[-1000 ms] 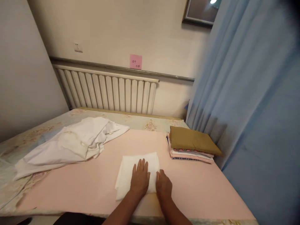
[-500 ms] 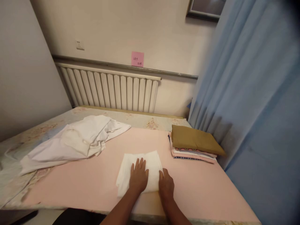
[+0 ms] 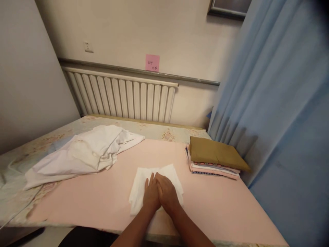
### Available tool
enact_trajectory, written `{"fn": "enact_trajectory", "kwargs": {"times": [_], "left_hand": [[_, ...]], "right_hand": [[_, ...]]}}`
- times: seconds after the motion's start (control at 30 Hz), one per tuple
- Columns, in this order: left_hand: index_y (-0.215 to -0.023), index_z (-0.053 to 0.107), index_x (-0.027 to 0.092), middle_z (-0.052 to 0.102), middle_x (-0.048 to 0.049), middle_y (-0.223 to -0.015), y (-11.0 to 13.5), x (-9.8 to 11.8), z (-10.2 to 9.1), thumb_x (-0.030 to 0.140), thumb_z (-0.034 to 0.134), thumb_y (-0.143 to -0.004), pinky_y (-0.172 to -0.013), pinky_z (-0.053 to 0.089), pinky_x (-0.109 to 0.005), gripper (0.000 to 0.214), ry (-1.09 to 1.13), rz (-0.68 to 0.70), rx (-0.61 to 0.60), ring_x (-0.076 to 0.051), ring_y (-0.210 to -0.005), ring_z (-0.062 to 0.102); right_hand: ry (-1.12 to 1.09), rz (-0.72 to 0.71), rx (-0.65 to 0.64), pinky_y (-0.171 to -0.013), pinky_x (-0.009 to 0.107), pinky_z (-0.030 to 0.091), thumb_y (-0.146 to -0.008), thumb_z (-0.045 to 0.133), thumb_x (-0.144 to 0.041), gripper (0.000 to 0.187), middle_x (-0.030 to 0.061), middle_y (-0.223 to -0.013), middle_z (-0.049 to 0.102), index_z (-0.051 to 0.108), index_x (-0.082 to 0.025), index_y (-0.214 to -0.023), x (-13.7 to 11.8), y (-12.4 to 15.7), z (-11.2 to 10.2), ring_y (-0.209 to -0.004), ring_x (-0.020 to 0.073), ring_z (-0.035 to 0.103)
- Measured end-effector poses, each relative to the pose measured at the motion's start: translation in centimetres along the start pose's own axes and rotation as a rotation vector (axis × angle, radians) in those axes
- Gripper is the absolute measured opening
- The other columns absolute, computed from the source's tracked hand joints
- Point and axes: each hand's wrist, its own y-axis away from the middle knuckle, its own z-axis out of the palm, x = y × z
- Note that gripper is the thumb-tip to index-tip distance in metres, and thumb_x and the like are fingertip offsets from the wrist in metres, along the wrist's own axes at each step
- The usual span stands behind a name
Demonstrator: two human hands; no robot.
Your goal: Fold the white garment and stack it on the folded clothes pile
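A blue curtain (image 3: 282, 103) fills the right side of the view, hanging from top to bottom beside the work surface. A pale wall stands behind, with a white ribbed radiator (image 3: 120, 96) mounted along it under a grey rail. The tabletop (image 3: 38, 147) carries a floral cover at its left and far edges, and a pink sheet (image 3: 97, 199) lies over most of the remainder. A loose white garment (image 3: 84, 154) lies crumpled and unfolded on the left, partly on the floral cover and partly on the pink sheet. A stack of folded cloths (image 3: 213, 169) sits at the far right edge next to the curtain, with an olive-brown piece (image 3: 218, 152) on top and pink and striped edges showing below it. The folded white cloth (image 3: 138, 188) lies flat on the pink sheet at the near centre, well apart from both the garment and the stack. The left hand (image 3: 150, 195) rests palm down on this cloth with fingers extended and held close together. The right hand (image 3: 168, 192) also lies palm down on it, fingers straight and closed up, its inner edge overlapping the left hand. Neither hand pinches any fabric. A pink sticky note (image 3: 152, 62) is fixed to the wall above the radiator; its writing is too small to read. A wall socket (image 3: 88, 47) sits to its left.
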Motion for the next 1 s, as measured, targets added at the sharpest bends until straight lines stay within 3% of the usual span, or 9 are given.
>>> {"fn": "enact_trajectory", "kwargs": {"times": [0.17,0.3,0.47,0.73,1.0], "left_hand": [[-0.148,0.036,0.022,0.032,-0.0033,-0.156,0.0,-0.3,-0.7,0.024,0.031,-0.093,-0.116,0.018,-0.051,0.055,0.022,-0.009,-0.042,-0.028,-0.146,0.019],[-0.145,0.041,0.022,0.036,-0.0019,-0.154,-0.4,-1.0,-1.2,0.023,0.027,-0.095,-0.117,0.020,-0.048,0.052,0.026,0.012,-0.003,-0.025,-0.145,0.022],[-0.143,0.045,0.020,0.039,-0.0027,-0.153,-1.1,-2.7,-1.2,0.029,0.031,-0.096,-0.116,0.023,-0.047,0.050,-0.031,0.012,0.083,-0.025,-0.144,0.027],[-0.140,0.048,0.017,0.044,-0.0087,-0.149,-1.6,-4.5,-0.8,0.035,0.035,-0.096,-0.116,0.022,-0.051,0.050,-0.047,-0.026,0.179,-0.028,-0.141,0.032],[-0.142,0.045,0.016,0.041,-0.0101,-0.151,-1.6,-5.4,-1.5,0.035,0.033,-0.095,-0.116,0.019,-0.053,0.052,-0.069,-0.165,0.143,-0.029,-0.142,0.030]], "right_hand": [[-0.023,0.080,-0.092,-0.103,0.041,0.048,-0.095,0.035,-0.020,0.042,0.0073,-0.128,0.063,0.059,-0.019,-0.129,2.3,0.1,2.0,-0.121,0.0193,0.057],[0.073,-0.001,-0.120,-0.108,0.044,0.043,-0.095,0.037,-0.020,0.042,0.0084,-0.132,0.061,0.055,-0.017,-0.133,3.9,0.8,2.1,-0.127,0.0202,0.051],[0.218,0.045,-0.145,-0.115,0.047,0.031,-0.095,0.039,-0.019,0.041,0.0086,-0.140,0.054,0.056,-0.016,-0.132,3.8,0.9,2.5,-0.137,0.0230,0.040],[0.384,0.177,-0.226,-0.116,0.047,0.023,-0.097,0.042,-0.033,0.046,0.0102,-0.149,0.042,0.050,-0.016,-0.138,4.7,-0.2,2.4,-0.142,0.0253,0.031],[0.372,0.258,-0.183,-0.113,0.054,0.024,-0.097,0.041,-0.036,0.048,0.0133,-0.147,0.043,0.049,-0.016,-0.139,5.5,-0.3,2.8,-0.141,0.0299,0.031]]}}
